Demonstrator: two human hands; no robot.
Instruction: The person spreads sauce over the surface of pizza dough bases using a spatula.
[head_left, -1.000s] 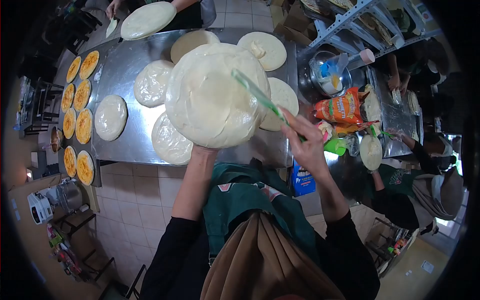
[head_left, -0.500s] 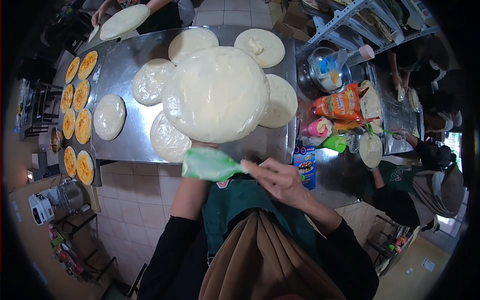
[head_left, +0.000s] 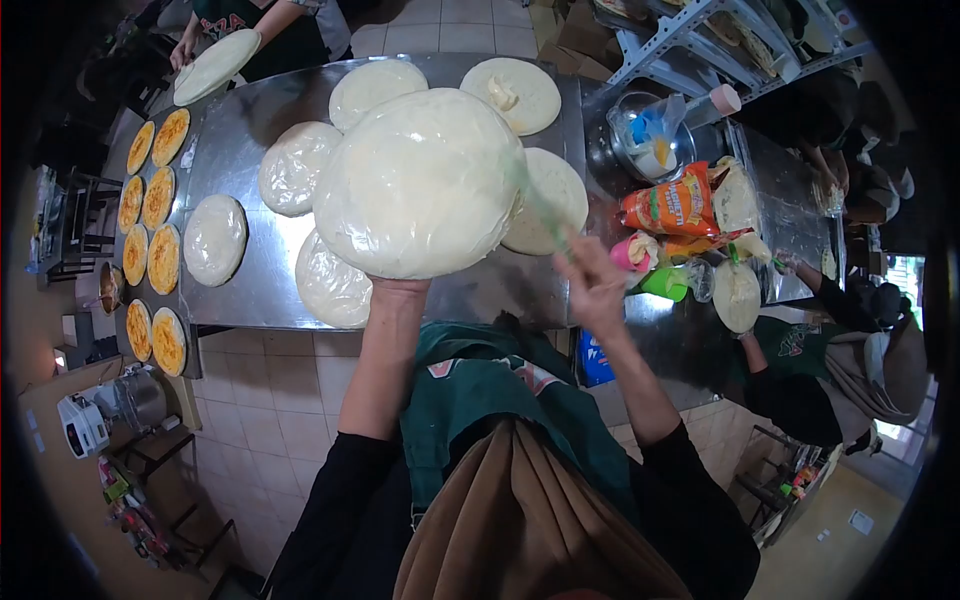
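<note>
A round flatbread (head_left: 418,185) coated with pale, glossy spread is held up over the metal table. My left hand (head_left: 400,287) supports it from beneath; only the wrist and heel show, the fingers being hidden. My right hand (head_left: 597,285) grips a green spatula (head_left: 545,215), smeared by motion, whose blade is at the bread's right edge. Around the raised bread lie other pale rounds: one with a dollop of spread (head_left: 511,96), a plain-looking one (head_left: 546,200), and glossy coated ones (head_left: 216,240) to the left.
Several orange-topped rounds (head_left: 163,257) line the left end of the metal table (head_left: 255,105). On the right stand a metal bowl (head_left: 645,120), an orange pouch (head_left: 668,203), a pink cup (head_left: 632,252) and a green cup (head_left: 665,283). Co-workers handle rounds at the upper left and far right.
My right hand has swung the spatula up and to the right, from over my left forearm to the bread's right edge. The raised bread has shifted slightly left.
</note>
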